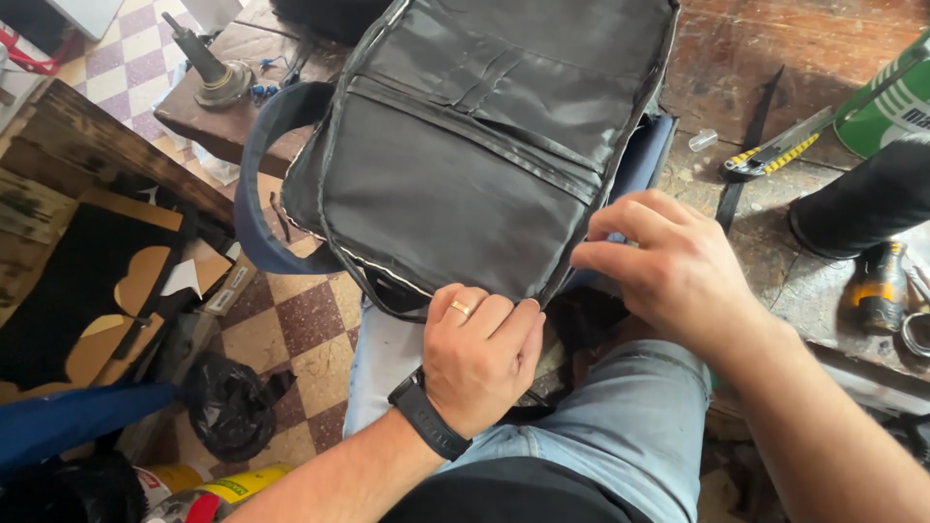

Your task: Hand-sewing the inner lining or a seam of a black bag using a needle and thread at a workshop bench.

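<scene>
A black bag [465, 165] with a dark lining and a blue strap [254, 208] lies across my lap and the edge of a worn wooden workbench [775, 58]. My left hand [480, 353], with a ring and a black wrist band, is closed over the bag's near edge. My right hand [668, 266] grips the bag's right corner beside the zip seam, its fingers curled onto the fabric.
A utility knife [780, 150] with a yellow-and-black grip, a green can [891, 102], a dark cylinder [862, 208] and a small bottle [880, 286] sit on the bench at right. A metal stand [215, 76] is at upper left. A black plastic bag [228, 407] lies on the checkered floor.
</scene>
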